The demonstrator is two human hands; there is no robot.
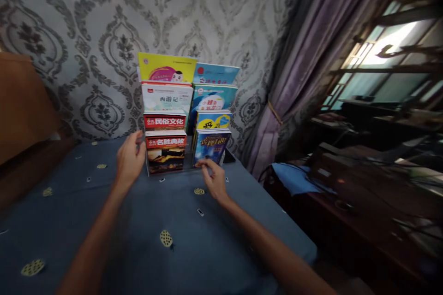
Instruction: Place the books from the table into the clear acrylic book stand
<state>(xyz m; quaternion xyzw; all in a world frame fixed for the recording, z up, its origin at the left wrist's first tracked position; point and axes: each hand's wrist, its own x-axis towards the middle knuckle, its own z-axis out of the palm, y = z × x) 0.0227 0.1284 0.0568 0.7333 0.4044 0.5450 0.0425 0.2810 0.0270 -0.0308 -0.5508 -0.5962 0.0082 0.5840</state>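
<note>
Grey patterned wallpaper (104,32) covers the wall; a purple curtain (311,55) hangs beside a bright window (387,50), above what may be a dark desk (363,203).

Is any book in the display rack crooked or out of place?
The front right book leans a little to the right, unlike the straighter red-banded book beside it. The right hand touches its lower edge; the left hand is at the rack's left side. Nothing looks spilled or damaged.

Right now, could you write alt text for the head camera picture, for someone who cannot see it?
Two bare hands reach to a tiered book rack on a blue bedspread: the left hand at the rack's left side, the right hand at the front blue book. Patterned wallpaper behind, purple curtain at right.
</note>
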